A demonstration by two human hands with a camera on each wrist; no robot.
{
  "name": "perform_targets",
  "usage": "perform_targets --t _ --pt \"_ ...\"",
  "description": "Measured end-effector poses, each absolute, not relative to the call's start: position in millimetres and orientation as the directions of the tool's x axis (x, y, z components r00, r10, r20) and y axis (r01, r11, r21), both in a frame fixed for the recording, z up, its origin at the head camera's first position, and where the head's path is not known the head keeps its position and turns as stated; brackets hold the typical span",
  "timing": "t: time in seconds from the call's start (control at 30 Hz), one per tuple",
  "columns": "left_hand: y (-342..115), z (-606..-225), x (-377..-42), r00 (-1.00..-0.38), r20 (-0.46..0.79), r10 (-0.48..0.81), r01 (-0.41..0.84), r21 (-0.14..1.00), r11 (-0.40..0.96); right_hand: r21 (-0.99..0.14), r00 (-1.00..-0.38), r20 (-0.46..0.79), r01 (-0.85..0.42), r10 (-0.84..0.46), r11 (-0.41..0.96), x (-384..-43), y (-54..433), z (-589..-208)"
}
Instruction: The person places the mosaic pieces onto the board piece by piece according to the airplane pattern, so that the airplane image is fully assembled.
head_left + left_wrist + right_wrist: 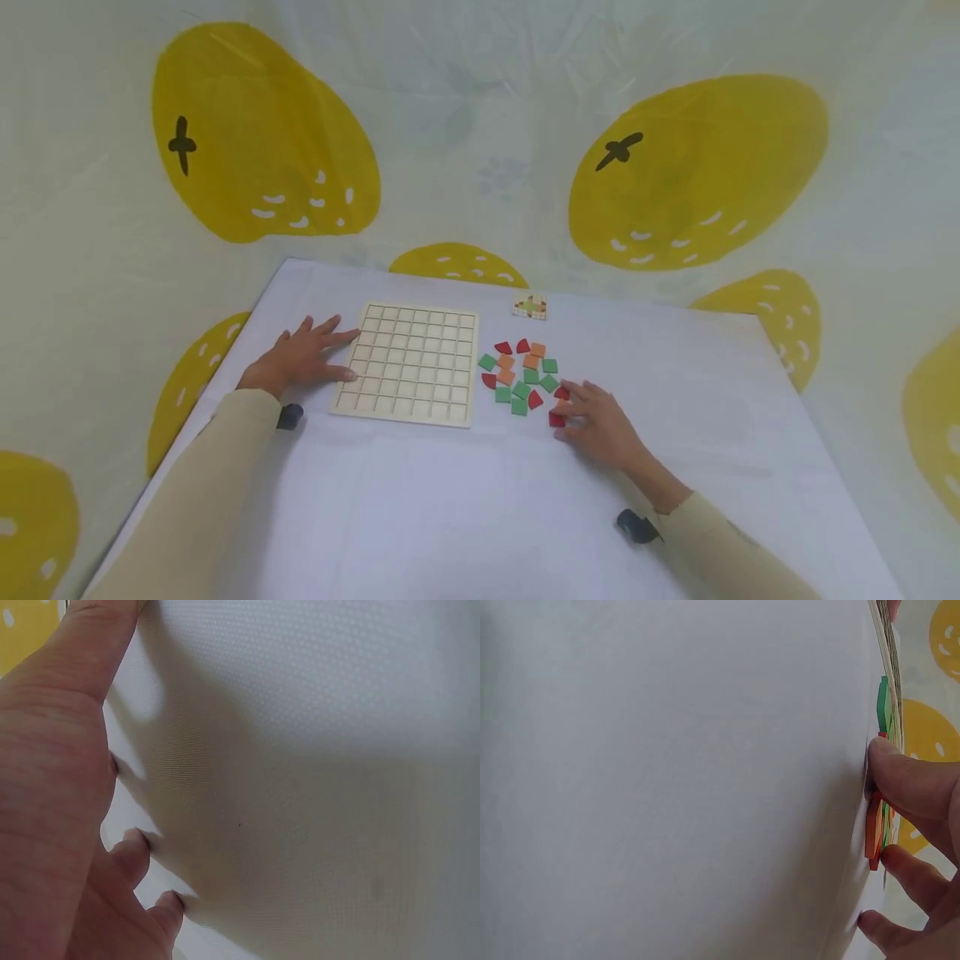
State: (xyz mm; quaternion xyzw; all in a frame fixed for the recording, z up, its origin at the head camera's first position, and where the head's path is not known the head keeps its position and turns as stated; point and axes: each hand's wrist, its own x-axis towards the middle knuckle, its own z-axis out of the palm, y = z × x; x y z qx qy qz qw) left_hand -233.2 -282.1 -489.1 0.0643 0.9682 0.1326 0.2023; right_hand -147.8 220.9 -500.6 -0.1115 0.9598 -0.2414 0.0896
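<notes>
A pale square board [415, 337] with a grid of cells lies left of centre in the head view. My left hand [300, 358] rests beside it with fingers spread, thumb and a fingertip at its left edge. Over on the right, my right hand [603, 425] touches the near right end of a loose group of small tiles. Its fingers and thumb are spread around a red tile [557, 420], an orange tile [871, 829] and a red rounded piece [562, 392]. In the right wrist view the thumb presses down right by the orange tile.
Several green tiles [519, 406], orange tiles [531, 362] and red rounded pieces [489, 381] are scattered right of the board. A small patterned card [530, 305] lies near the far edge of the white table [450, 517]. Behind it hangs a sheet [480, 150] with yellow fruit shapes.
</notes>
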Motion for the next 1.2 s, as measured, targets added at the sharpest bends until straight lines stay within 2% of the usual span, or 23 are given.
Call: perform_targets --t 0.67,1.2 --pt "-282 -488 -234 -0.906 -0.382 0.185 0.067 0.302 0.951 -0.537 -0.979 -0.132 -0.060 -0.154 0.841 -160 211 -500" --pt "-281 -489 -233 -0.907 -0.384 0.172 0.054 0.300 0.952 -0.536 -0.981 -0.108 -0.077 -0.158 0.841 -164 209 -505"
